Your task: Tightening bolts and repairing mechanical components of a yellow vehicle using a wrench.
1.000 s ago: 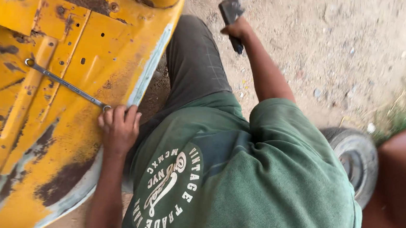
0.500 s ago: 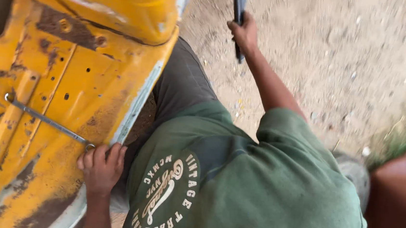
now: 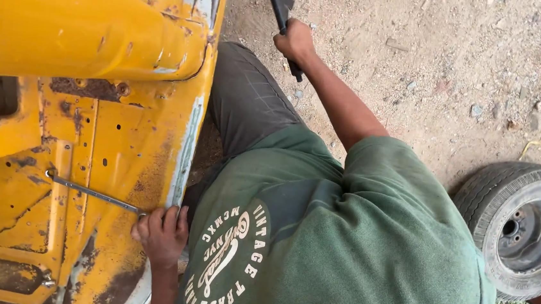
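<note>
Crouching beside a rusted yellow metal body panel (image 3: 90, 157), the person in the green shirt (image 3: 340, 241) works with both hands well apart. The left hand (image 3: 161, 232) sits at the panel's lower edge, its grip clenched round the near end of a long slim wrench (image 3: 93, 191) whose far end rests on a fitting further in on the panel. The right hand (image 3: 295, 42) is stretched out over the dirt ground (image 3: 431, 68), its grip closed on the handle of a dark flat tool (image 3: 281, 5) that runs up out of view.

Compared with a second ago, the left hand has kept its hold on the wrench, which lies at much the same angle across the panel. The right arm has swung the dark tool further up and away from the body, so that only part of it shows now. As a judgement, the wrench stays seated on its fitting while the other tool is being brought round. A small tyre (image 3: 522, 226) lies on the ground behind the person's right shoulder.
</note>
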